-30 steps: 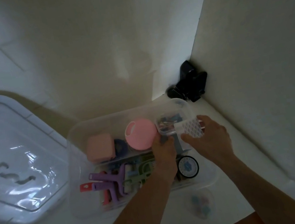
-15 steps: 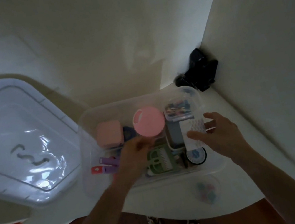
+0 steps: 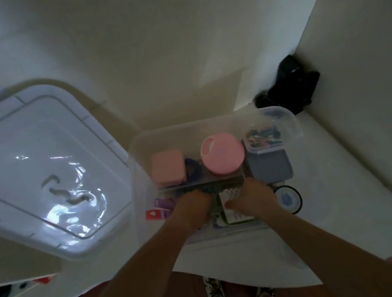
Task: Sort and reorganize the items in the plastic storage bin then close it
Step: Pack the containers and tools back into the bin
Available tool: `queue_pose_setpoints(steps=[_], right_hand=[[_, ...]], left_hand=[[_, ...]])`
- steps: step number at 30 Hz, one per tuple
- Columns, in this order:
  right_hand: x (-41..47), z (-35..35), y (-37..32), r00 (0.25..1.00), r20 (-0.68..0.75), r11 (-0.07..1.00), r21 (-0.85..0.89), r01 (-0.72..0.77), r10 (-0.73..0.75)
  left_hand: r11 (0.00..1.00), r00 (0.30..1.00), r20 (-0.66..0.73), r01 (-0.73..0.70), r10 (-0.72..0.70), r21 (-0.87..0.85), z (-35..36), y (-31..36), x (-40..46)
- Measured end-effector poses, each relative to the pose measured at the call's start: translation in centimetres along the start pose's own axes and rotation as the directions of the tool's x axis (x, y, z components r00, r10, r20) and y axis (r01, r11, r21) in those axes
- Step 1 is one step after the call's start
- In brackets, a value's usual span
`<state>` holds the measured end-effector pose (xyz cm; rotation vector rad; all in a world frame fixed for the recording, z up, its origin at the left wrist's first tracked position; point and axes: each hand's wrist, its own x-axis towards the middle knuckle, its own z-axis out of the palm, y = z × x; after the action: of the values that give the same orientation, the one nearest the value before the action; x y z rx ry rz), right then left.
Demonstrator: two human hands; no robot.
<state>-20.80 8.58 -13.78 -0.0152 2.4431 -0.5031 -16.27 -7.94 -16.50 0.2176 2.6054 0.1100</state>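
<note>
At the centre of the frame, the open bin [image 3: 137,158] stood on the desk [image 3: 337,176], its lid [image 3: 38,174] lying at left. Both hands were deep among the items. The patterned card [image 3: 231,194] could bend or catch against the round pink lid [image 3: 223,155] if pushed hard. The right hand [image 3: 255,196] gripped this card. The left hand [image 3: 192,208] was curled downward; what it held, I cannot tell.

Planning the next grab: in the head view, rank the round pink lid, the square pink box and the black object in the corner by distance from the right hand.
1. Round pink lid, just beyond the right hand.
2. Square pink box, back left of bin.
3. Black object, far right corner, outside the bin.
</note>
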Motion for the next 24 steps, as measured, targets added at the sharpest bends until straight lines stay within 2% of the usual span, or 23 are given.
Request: queue_pose_setpoints(steps=[9,15,17,19,21,22,24], right_hand=[[0.1,1.1,0.2,0.996,-0.061,0.996,0.068,-0.066,0.07],[-0.2,0.7,-0.3,0.993,-0.06,0.995,-0.011,-0.098,0.097],[-1.0,0.1,-1.2,0.992,-0.106,0.996,-0.041,-0.078,0.073],[-2.0,-0.6,-2.7,0.984,-0.175,0.999,-0.027,-0.024,0.019],[-2.6,-0.9,-4.9,0.971,-0.231,0.998,-0.027,0.057,-0.061],[-2.7,-1.0,-6.4,0.964,-0.248,0.995,-0.041,0.089,-0.097],[-2.2,-0.7,-9.7,0.953,-0.262,0.989,-0.049,0.142,-0.15]], left_hand=[[1.0,1.0,-0.011,0.0,0.0,-0.006,1.2,-0.2,0.6],[1.0,1.0,0.008,-0.009,0.009,0.014,0.6,-0.5,0.2],[1.0,1.0,0.004,0.004,-0.004,-0.011,0.3,-0.6,-0.1],[0.997,0.997,-0.059,0.043,-0.047,-0.057,-0.3,-1.2,-0.8],[0.973,0.963,-0.202,0.144,-0.18,-0.18,-1.4,-3.0,-2.5],[0.949,0.945,-0.22,0.182,-0.24,-0.256,-1.9,-4.0,-3.5],[0.961,0.932,-0.248,0.232,-0.263,-0.148,-3.0,-6.0,-5.3]])
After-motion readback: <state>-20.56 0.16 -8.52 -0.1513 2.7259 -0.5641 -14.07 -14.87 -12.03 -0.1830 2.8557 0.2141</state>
